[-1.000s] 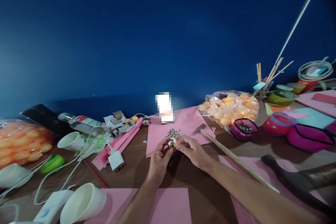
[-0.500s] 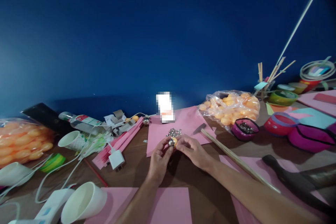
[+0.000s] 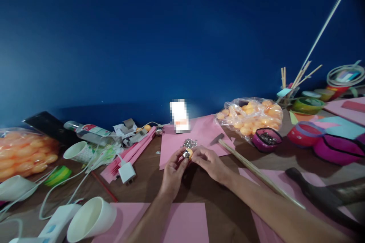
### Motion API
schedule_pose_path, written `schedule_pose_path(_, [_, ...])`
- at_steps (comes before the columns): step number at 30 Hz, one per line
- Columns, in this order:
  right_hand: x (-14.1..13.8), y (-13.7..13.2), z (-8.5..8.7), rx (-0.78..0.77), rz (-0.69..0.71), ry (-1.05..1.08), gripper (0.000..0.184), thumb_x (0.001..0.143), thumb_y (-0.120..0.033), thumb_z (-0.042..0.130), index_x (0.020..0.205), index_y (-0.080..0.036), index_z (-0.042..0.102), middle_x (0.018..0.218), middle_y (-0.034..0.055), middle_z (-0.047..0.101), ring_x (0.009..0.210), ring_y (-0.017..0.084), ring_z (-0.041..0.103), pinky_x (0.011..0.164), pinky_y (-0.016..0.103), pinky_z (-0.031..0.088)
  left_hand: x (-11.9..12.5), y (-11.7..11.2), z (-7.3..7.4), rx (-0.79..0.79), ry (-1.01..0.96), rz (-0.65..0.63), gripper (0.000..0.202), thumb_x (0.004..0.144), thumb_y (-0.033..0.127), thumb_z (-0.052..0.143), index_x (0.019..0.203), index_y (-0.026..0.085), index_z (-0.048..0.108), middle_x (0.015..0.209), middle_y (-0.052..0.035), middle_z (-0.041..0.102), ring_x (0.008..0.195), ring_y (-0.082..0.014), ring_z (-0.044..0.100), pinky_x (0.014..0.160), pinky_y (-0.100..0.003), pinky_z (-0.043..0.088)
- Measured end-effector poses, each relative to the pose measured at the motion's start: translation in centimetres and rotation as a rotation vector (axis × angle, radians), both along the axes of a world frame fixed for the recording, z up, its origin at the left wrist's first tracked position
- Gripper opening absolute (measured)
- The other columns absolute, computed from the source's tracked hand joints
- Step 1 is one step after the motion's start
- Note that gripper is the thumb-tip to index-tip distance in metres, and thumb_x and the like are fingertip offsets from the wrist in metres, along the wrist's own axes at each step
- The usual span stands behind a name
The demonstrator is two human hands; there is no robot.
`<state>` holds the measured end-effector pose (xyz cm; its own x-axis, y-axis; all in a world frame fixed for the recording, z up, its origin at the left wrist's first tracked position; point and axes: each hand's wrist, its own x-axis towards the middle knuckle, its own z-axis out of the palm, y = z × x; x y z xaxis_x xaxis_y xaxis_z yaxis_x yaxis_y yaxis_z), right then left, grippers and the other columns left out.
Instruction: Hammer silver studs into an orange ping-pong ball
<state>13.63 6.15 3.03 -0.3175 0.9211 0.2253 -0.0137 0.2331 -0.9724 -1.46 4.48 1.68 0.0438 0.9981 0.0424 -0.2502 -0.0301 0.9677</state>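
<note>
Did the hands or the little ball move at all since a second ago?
Nothing visibly changed. The left hand and right hand still pinch the little orange ball between their fingertips, in the same spot by the pink paper. Nothing was picked up or let go. The pile of shiny pins and the hammer lie where they were.

Half hidden between fingers (image 3: 199, 155), small ball (image 3: 187, 153); white patch (image 3: 179, 115) pixelated, unreadable.
</note>
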Motion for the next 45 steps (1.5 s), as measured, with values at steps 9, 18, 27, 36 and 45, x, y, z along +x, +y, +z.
schedule_pose_path(9, [-0.04, 0.02, -0.17, 0.003, -0.007, -0.004, 0.013, 0.078, -0.028, 0.053, 0.074, -0.016, 0.057, 0.098, 0.0044, 0.057, 0.093, 0.017, 0.052, 0.084, 0.028, 0.038, 0.07, 0.0, 0.03, 0.0, 0.007, 0.008, 0.041, 0.072, 0.026, 0.059, 0.111, 0.018, 0.051, 0.112, -0.0094, 0.057, 0.102, -0.0223, 0.054, 0.092, -0.039, 0.04])
schedule_pose_path(18, [-0.01, -0.09, 0.08, -0.005, 0.001, 0.01, 0.016, 0.078, -0.032, 0.053, 0.074, -0.017, 0.058, 0.098, 0.0045, 0.058, 0.093, 0.017, 0.052, 0.085, 0.029, 0.038, 0.02, -0.08, 0.21, 0.0, 0.018, -0.001, 0.041, 0.073, 0.027, 0.059, 0.111, 0.017, 0.05, 0.112, -0.0099, 0.057, 0.103, -0.0227, 0.054, 0.093, -0.04, 0.039])
schedule_pose_path(27, [0.06, -0.18, 0.24, -0.008, 0.007, -0.032, 0.014, 0.078, -0.029, 0.053, 0.074, -0.017, 0.057, 0.102, 0.0051, 0.056, 0.094, 0.017, 0.052, 0.083, 0.029, 0.039, 0.2, -0.04, 0.15, 0.004, 0.044, 0.054, 0.038, 0.07, 0.027, 0.06, 0.106, 0.017, 0.053, 0.108, -0.0093, 0.06, 0.098, -0.0212, 0.056, 0.09, -0.037, 0.041])
schedule_pose_path(36, [0.05, -0.07, 0.06, -0.029, 0.01, -0.026, 0.014, 0.076, -0.028, 0.054, 0.073, -0.016, 0.057, 0.103, 0.0057, 0.058, 0.092, 0.018, 0.054, 0.08, 0.029, 0.041, 0.15, -0.03, -0.02, 0.023, 0.072, 0.058, 0.037, 0.07, 0.027, 0.06, 0.106, 0.017, 0.054, 0.107, -0.0091, 0.06, 0.099, -0.0211, 0.055, 0.09, -0.036, 0.04])
schedule_pose_path(45, [-0.08, -0.02, -0.47, -0.058, -0.002, 0.026, 0.014, 0.075, -0.03, 0.056, 0.073, -0.016, 0.057, 0.103, 0.0058, 0.059, 0.094, 0.018, 0.054, 0.083, 0.029, 0.04, 0.19, -0.13, 0.3, 0.015, 0.074, 0.07, 0.041, 0.07, 0.026, 0.061, 0.109, 0.018, 0.054, 0.112, -0.0079, 0.059, 0.102, -0.0209, 0.054, 0.091, -0.034, 0.04])
